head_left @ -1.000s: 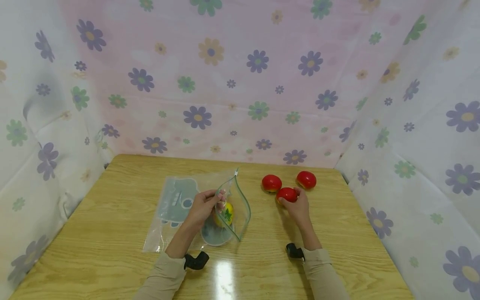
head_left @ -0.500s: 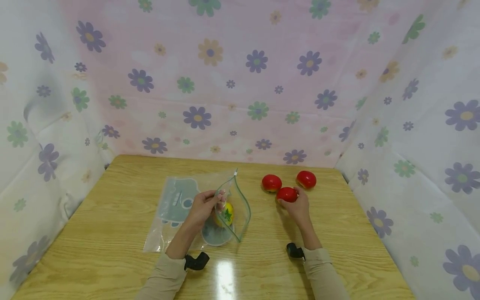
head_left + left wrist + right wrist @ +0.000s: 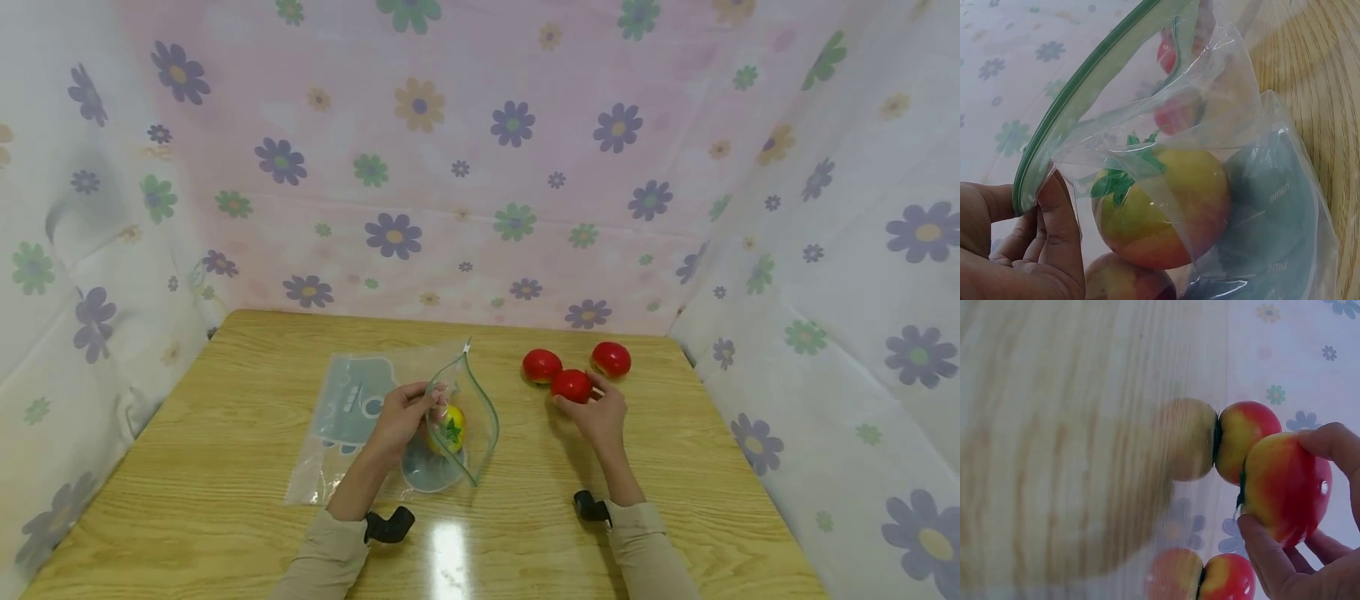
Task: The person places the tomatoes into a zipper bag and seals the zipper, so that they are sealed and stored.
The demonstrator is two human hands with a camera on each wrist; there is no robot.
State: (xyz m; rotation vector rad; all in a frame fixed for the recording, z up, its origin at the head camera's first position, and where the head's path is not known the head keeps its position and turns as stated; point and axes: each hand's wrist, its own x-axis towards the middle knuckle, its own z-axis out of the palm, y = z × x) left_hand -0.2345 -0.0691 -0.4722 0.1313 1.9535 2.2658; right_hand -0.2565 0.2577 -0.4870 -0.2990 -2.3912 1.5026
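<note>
A clear zip bag (image 3: 307, 487) with a green-edged mouth and a printed blue-grey figure lies on the table. My left hand (image 3: 405, 415) pinches one side of its mouth, which gapes toward the right. Inside the bag sits a yellow-red toy tomato (image 3: 1172, 206) with green leaves; a second rounded reddish shape below it may be another or a reflection. On the right, my right hand (image 3: 602, 417) grips a red toy tomato (image 3: 1288, 487) between thumb and fingers, with its leafy side facing the table. Two more toy tomatoes, one (image 3: 542, 366) to the left and one (image 3: 611, 359) to the right, rest just behind.
The wood-grain table (image 3: 517, 517) is glossy and mirrors the tomatoes in the right wrist view. Flower-printed cloth (image 3: 465, 208) closes off the back and both sides. A black wrist mount (image 3: 390, 525) is strapped on each forearm.
The right hand's tomato has shifted up slightly in the head view, and its fingers reach a little further around it. The bag's mouth has moved slightly left with the left hand.
</note>
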